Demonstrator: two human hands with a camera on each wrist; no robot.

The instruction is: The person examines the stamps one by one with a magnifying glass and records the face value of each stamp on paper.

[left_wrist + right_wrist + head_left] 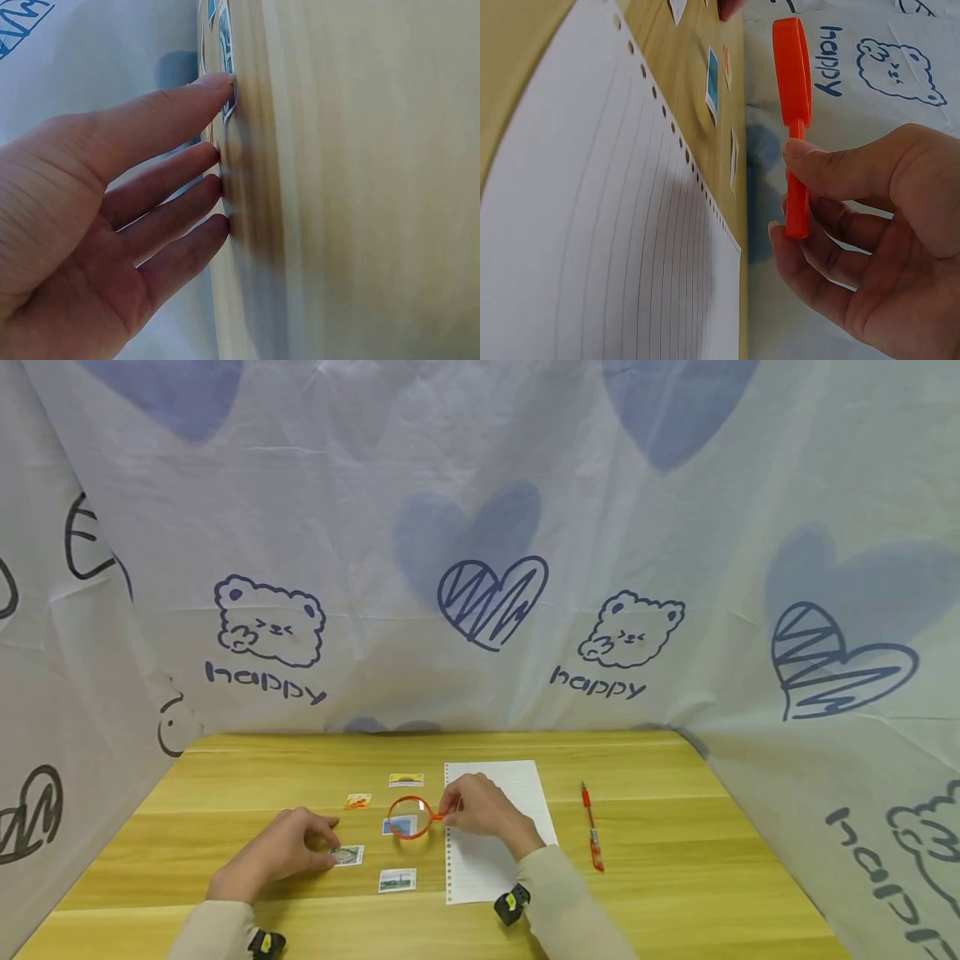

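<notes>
My right hand (480, 807) holds a red magnifying glass (409, 817) by its handle, between thumb and fingers. The right wrist view shows the red handle (798, 202) in that grip, with the round frame raised off the table. Through the lens in the head view appears a blue stamp (390, 826), which lies on the table. My left hand (281, 850) rests at the left edge of a stamp with a round design (348, 856). In the left wrist view, its thumb touches that stamp (226, 45), and the other fingers are loosely extended near the tabletop.
A yellow stamp (406, 780), an orange stamp (357, 801) and a greenish stamp (397, 880) lie around the lens. Lined paper (480, 868) is under the right hand. A red pen (591, 827) lies right of it. Printed cloth (375, 693) hangs behind the table.
</notes>
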